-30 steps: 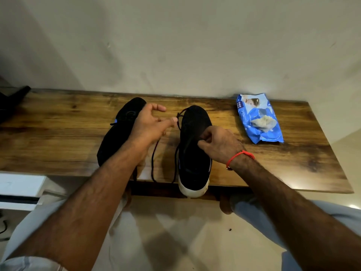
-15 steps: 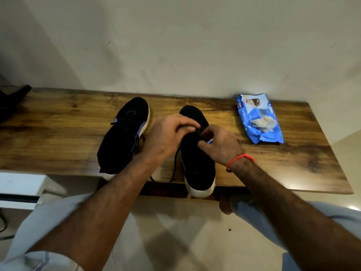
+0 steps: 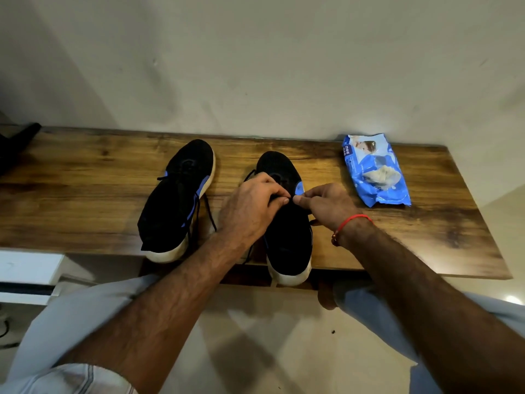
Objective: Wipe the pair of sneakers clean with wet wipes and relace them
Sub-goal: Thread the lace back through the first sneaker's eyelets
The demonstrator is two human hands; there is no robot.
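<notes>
Two black sneakers with white soles and blue trim stand toes-away on a wooden table (image 3: 85,200). The left sneaker (image 3: 176,200) lies untouched with its lace trailing loose. Over the middle of the right sneaker (image 3: 289,240) both hands meet. My left hand (image 3: 250,206) pinches the black lace (image 3: 248,177) with curled fingers. My right hand (image 3: 324,203), with a red thread at the wrist, pinches the lace too, fingertips nearly touching the left hand's. The eyelets lie hidden under the hands.
A blue pack of wet wipes (image 3: 375,172) lies at the table's right, near the wall. A dark object (image 3: 17,146) sits at the far left edge. The sneakers' heels overhang the front edge. My knees are below the table.
My left hand swung from the gap between the sneakers onto the right sneaker. Both hands then shifted slightly toward its toe, fingertips meeting on the lace.
</notes>
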